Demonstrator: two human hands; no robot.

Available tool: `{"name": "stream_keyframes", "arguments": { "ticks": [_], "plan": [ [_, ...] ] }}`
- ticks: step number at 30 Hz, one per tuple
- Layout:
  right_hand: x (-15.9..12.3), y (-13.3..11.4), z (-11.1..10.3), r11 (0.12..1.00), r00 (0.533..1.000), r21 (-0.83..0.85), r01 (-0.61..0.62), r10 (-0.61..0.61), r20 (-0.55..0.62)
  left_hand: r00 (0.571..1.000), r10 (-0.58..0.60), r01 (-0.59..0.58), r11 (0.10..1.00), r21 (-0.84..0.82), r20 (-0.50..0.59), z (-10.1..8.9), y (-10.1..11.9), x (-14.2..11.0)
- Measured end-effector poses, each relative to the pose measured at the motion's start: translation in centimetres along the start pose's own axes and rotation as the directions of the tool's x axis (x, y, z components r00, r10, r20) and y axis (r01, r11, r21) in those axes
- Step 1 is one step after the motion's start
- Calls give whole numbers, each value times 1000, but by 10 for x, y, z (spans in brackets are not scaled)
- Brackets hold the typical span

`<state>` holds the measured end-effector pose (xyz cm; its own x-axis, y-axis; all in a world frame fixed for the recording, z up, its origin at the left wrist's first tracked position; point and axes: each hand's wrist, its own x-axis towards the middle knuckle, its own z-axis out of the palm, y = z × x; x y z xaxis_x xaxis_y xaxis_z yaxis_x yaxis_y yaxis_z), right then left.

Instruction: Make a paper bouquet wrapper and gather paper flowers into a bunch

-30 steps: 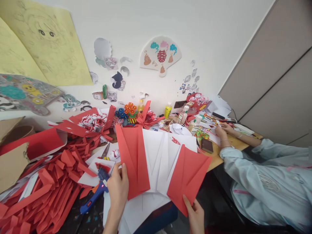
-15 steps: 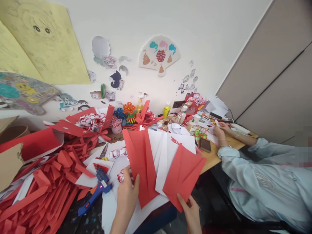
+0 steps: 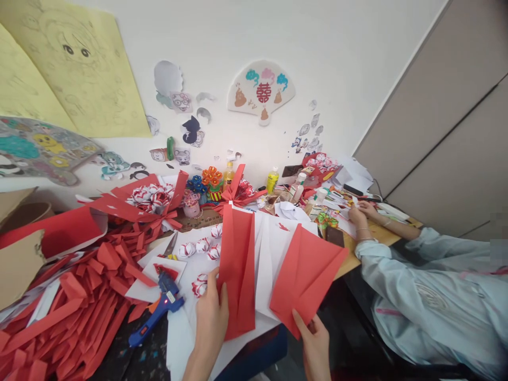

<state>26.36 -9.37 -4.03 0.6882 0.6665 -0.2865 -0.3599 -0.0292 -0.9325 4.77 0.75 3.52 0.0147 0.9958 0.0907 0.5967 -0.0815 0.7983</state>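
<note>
My left hand [image 3: 212, 317] grips the left edge of a folded sheet of red paper [image 3: 238, 275], thumb in front and fingers behind. In my right hand [image 3: 313, 338] the lower corner of another red folded section [image 3: 305, 275] is pinched. Between the two red sections runs a pleated white part [image 3: 265, 275]; whether all three are one sheet I cannot tell. Several small red-and-white paper flowers [image 3: 203, 244] lie on white paper to the left. A blue glue gun [image 3: 159, 315] with a small red light rests beside my left hand.
Folded red strips [image 3: 87, 296] heap up at the left. Scissors [image 3: 171, 246] lie near the flowers. A red-wrapped bouquet [image 3: 151, 198], a yellow bottle [image 3: 272, 180] and other crafts line the wall. At the right, a co-worker's hands [image 3: 361, 211] handle something small at the table.
The left red section has turned more upright and shifted right, showing more flowers. The right red section has moved slightly right and up with my right hand.
</note>
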Motion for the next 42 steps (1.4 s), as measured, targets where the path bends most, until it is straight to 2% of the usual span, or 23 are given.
{"name": "stream_keyframes", "arguments": {
  "ticks": [6,9,14,17,20,22,25,29,32,35,37,39,40,42],
  "plan": [
    [-5,-9,2,998,998,2,63,-63,-30,984,44,-73,984,-165,-171,-14,4,-9],
    [-9,-15,10,995,998,78,55,-52,-38,976,-20,-44,955,-293,-215,-19,5,-14],
    [-11,-26,30,985,999,171,-10,4,37,963,-141,23,892,-452,-229,-28,-5,-22],
    [-9,-31,41,981,996,188,-40,24,86,962,-174,82,918,-387,-210,-37,-19,-29],
    [-5,-32,47,981,993,185,-65,44,113,948,-188,126,962,-242,-256,-47,-36,-38],
    [-1,-30,48,992,989,117,-56,39,144,934,-205,148,967,-207,-292,-53,-47,-45],
    [3,-28,45,999,984,-43,-20,28,176,923,-244,170,952,-255,-297,-61,-62,-55],
    [7,-30,33,995,989,-95,34,-19,148,898,-326,187,891,-413,-296,-71,-73,-65],
    [6,-32,24,995,992,-58,85,-80,94,866,-404,178,799,-574,-294,-77,-67,-69],
    [-3,-32,29,988,985,-87,125,-113,127,882,-435,177,662,-728,-181,-79,-53,-71],
    [-16,-31,42,969,965,-178,171,-128,230,909,-408,192,591,-784,-85,-77,-43,-72],
    [-32,-31,61,926,906,-272,262,-139,399,925,-376,190,582,-791,-55,-75,-37,-73],
    [-41,-32,72,902,853,-293,319,-138,504,928,-365,172,604,-778,-78,-75,-36,-73],
    [-60,-37,96,865,702,-266,426,-131,700,924,-343,117,676,-727,-171,-78,-37,-74]
  ]
}}
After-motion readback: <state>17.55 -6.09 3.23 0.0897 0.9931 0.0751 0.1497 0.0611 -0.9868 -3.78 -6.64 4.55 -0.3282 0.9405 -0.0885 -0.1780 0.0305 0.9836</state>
